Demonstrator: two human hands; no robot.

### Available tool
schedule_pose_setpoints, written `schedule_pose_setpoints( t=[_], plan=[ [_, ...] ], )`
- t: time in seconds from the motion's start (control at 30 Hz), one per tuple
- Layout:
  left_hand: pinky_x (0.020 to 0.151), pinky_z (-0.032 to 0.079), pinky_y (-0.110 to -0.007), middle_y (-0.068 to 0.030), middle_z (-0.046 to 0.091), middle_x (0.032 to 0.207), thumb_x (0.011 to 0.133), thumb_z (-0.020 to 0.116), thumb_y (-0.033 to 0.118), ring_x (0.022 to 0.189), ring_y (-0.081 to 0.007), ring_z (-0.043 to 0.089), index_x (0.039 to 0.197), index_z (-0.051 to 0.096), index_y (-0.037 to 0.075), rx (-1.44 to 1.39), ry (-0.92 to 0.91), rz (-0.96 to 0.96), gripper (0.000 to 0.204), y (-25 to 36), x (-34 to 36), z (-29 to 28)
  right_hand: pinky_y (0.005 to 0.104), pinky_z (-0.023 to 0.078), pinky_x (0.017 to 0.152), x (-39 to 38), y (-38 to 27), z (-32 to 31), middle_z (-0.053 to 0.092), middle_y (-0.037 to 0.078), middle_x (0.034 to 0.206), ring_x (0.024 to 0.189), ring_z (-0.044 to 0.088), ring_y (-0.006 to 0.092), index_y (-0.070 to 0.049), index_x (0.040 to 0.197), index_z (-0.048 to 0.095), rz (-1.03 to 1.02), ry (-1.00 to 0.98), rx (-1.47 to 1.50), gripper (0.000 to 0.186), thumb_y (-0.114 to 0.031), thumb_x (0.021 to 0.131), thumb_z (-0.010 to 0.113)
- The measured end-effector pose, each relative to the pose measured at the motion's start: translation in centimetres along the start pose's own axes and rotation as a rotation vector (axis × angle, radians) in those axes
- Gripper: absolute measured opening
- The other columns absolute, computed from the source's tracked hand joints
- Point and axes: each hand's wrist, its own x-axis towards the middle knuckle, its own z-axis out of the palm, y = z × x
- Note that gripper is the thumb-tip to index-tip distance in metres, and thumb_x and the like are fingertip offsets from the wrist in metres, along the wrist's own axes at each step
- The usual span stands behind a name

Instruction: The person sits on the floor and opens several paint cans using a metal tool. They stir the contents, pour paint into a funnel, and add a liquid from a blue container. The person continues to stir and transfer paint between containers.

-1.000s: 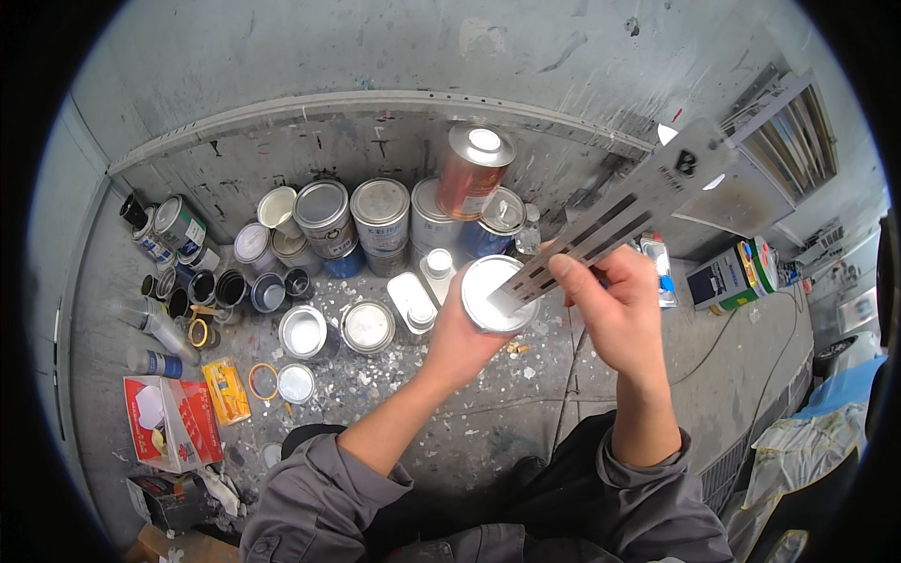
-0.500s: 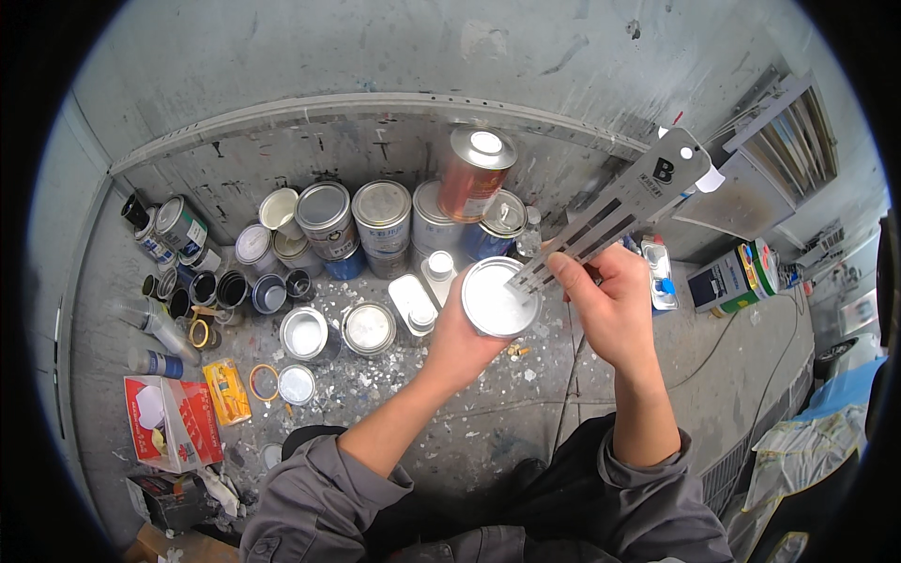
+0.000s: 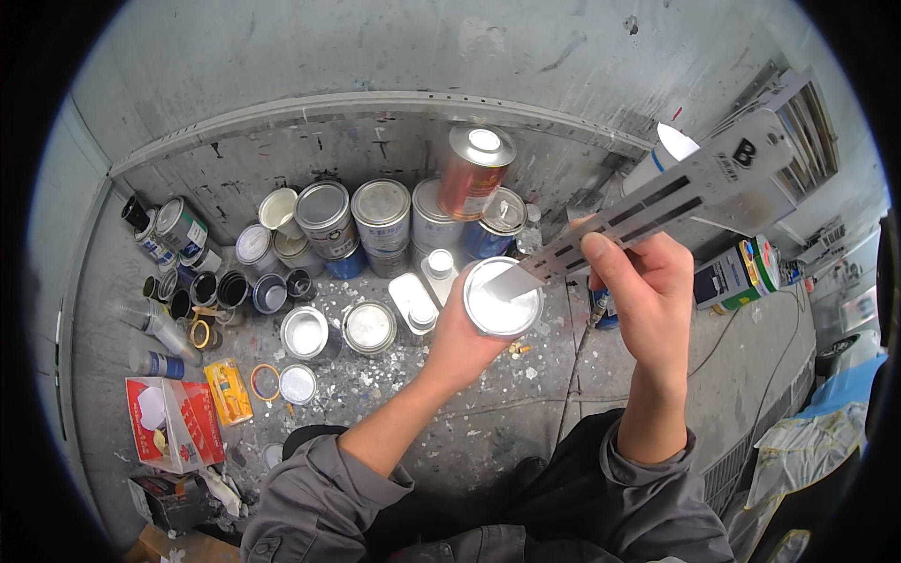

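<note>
ok so the flat ruler just tipped lower, off to the can's right, its end further across the white paint, stirring looks midway; left hand wrapped round the can, right hand pinching the ruler

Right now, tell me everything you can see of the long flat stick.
The stick is long, flat and pale grey; whether metal or plastic, I cannot tell. Dark bars, perhaps slots, run along it, and dark print marks its upper end. It slants up to the right, pinched between thumb and fingers of the right hand. Its lower end reaches inside the open can, where the tip is hard to make out against white.
</note>
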Motion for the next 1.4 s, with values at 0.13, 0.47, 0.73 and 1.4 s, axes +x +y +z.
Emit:
schedule_pose_setpoints(
  t=[0.13, 0.47, 0.73, 1.4],
  plan=[
    [0.111, 0.050, -0.039, -0.0144, 0.063, 0.140, 0.080, 0.093, 0.017, 0.132, -0.0249, 0.062, 0.150, 0.043, 0.002, 0.030, 0.018, 0.030, 0.087, -0.2, -0.2, 0.0, 0.0243, 0.046, 0.060, 0.3, 1.7, 1.1, 0.068, 0.000, 0.081, 0.067, 0.058, 0.0065, 0.003, 0.109, 0.077, 0.049, -0.019, -0.065, 0.017, -0.010, 0.099, 0.073],
    [0.113, 0.048, -0.039, -0.0127, 0.060, 0.142, 0.077, 0.092, 0.010, 0.132, -0.0231, 0.060, 0.150, 0.041, 0.001, 0.003, 0.006, -0.049, 0.090, 0.4, 0.1, 0.2, 0.0280, 0.051, 0.066, -0.8, 1.0, 1.5, 0.073, 0.006, 0.087, 0.075, 0.065, 0.0095, 0.005, 0.106, 0.076, 0.191, -0.082, -0.009, 0.015, -0.005, 0.096, 0.073],
    [0.112, 0.049, -0.039, -0.0124, 0.060, 0.140, 0.078, 0.092, 0.009, 0.131, -0.0227, 0.060, 0.149, 0.041, 0.002, 0.025, -0.007, -0.005, 0.087, 0.3, 0.1, 0.1, 0.0227, 0.045, 0.062, -0.2, -0.6, -0.1, 0.069, 0.000, 0.083, 0.068, 0.057, 0.0067, 0.005, 0.112, 0.077, 0.041, 0.010, 0.075, 0.019, -0.009, 0.100, 0.074],
    [0.109, 0.051, -0.039, -0.0140, 0.064, 0.139, 0.080, 0.093, 0.020, 0.130, -0.0251, 0.063, 0.148, 0.045, 0.002, 0.028, 0.018, 0.020, 0.085, -0.2, 0.0, 0.0, 0.0231, 0.045, 0.060, -0.4, -0.2, 0.5, 0.069, 0.000, 0.084, 0.068, 0.057, 0.0059, 0.005, 0.112, 0.077, 0.097, -0.028, 0.056, 0.020, -0.010, 0.101, 0.073]
  ],
)
